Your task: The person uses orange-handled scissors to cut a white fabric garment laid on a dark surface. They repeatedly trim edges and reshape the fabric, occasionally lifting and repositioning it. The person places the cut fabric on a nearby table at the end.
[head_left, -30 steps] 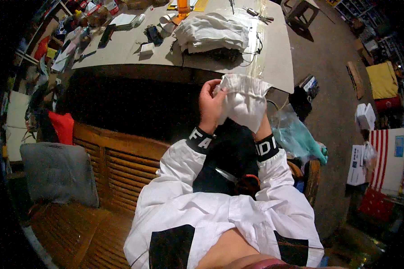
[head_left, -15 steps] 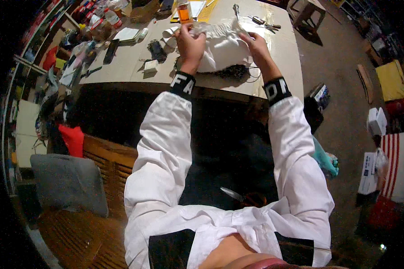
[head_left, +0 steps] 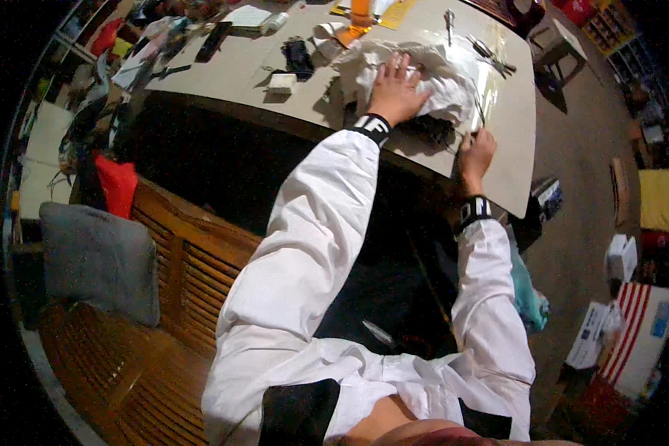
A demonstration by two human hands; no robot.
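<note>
A crumpled white cloth (head_left: 447, 83) lies on the table near its front edge. My left hand (head_left: 398, 91) rests on it, palm down with the fingers spread. Dark, tangled or lacy material (head_left: 430, 131) shows under the cloth's near side. My right hand (head_left: 477, 154) is at the table's edge, right of the cloth, with its fingers closed. A thin dark strip or cord rises by its fingertips; what exactly they hold is too small to make out.
Beyond the cloth stand an orange bottle (head_left: 360, 11) and a white roll (head_left: 327, 39). Scissors (head_left: 492, 56) and a metal tool (head_left: 450, 26) lie farther right. A small white block (head_left: 282, 83) and a black pouch (head_left: 297, 58) sit left. Behind, a wooden bench (head_left: 178, 253) stands at left.
The cloth, held up by both hands before, now lies on the table. My left hand has flattened onto it; my right hand has let go and moved nearer, to the table's edge.
</note>
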